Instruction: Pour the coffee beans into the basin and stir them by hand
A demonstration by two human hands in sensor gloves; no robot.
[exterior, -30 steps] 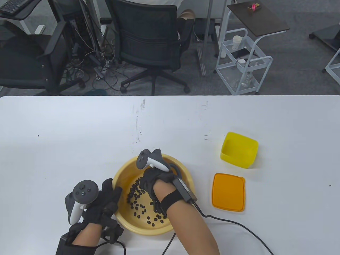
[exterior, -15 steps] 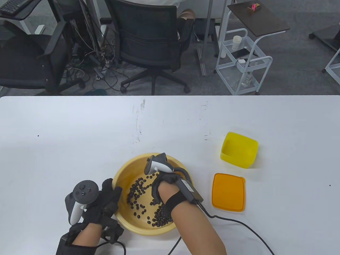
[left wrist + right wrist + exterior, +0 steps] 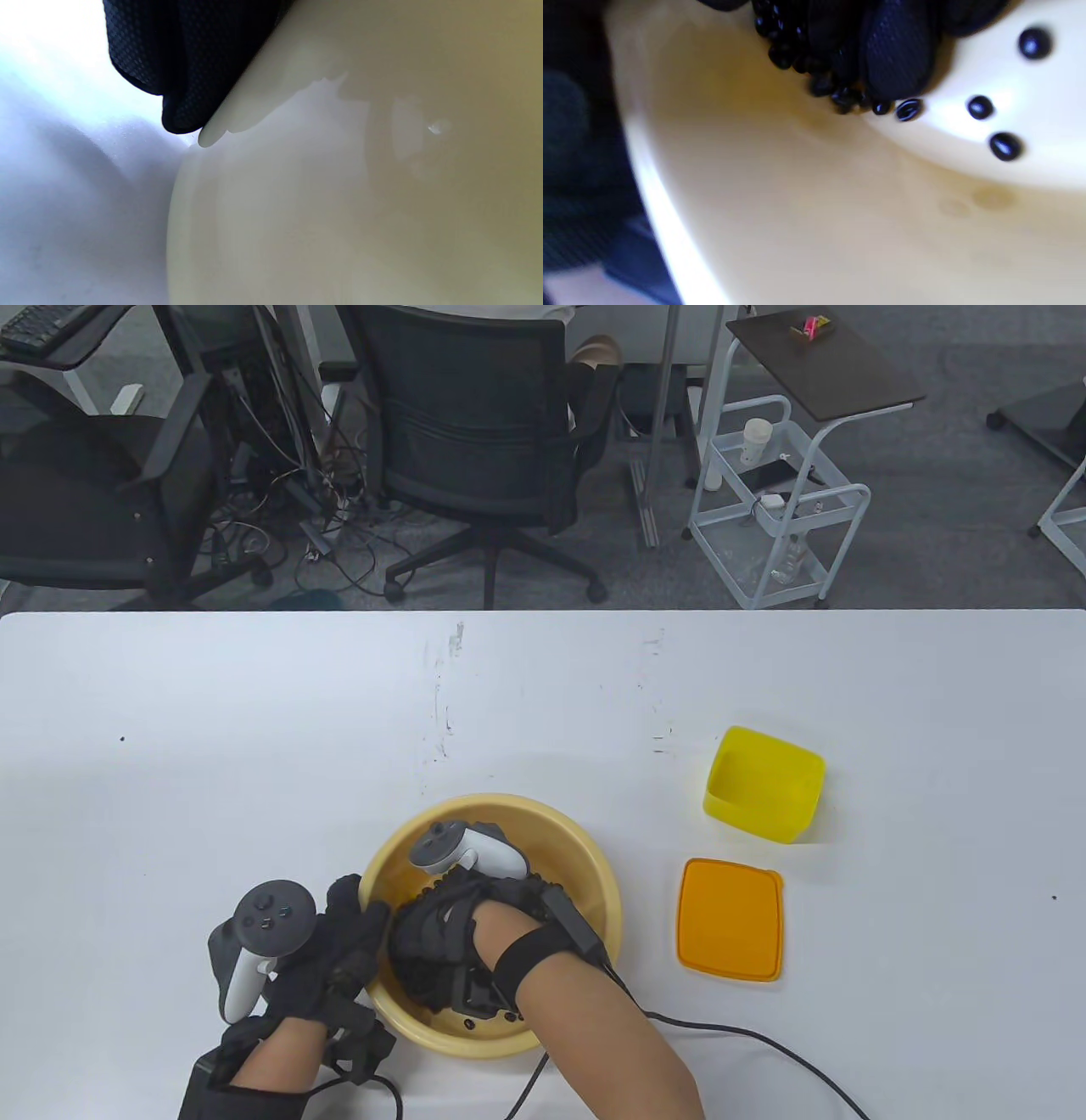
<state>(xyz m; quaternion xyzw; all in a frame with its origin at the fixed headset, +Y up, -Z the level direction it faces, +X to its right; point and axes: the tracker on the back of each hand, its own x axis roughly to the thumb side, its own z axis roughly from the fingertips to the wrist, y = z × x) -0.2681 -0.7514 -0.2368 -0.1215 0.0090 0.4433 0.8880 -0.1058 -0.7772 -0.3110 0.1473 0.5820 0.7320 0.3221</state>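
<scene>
We see right hand (image 3: 441, 937) down inside basin (image 3: 585, 848), fingers (image 3: 897, 59) curled over clump of coffee beans (image 3: 835, 91) on basin floor (few loose beans just beside fingertips). Left hand (image 3: 344, 950) grips basin's left rim, thumb over edge, fingers outside wall. Well off to right of stirring hand: yellow container (image 3: 764, 785), orange lid (image 3: 730, 918) near it, both on table (image 3: 212, 746).

Overhead camera looks down on the white counter (image 3: 254, 712) toward chairs beyond. Both wrist cameras sit very close against the yellow basin (image 3: 585, 848): left outside its wall, right inside.
</scene>
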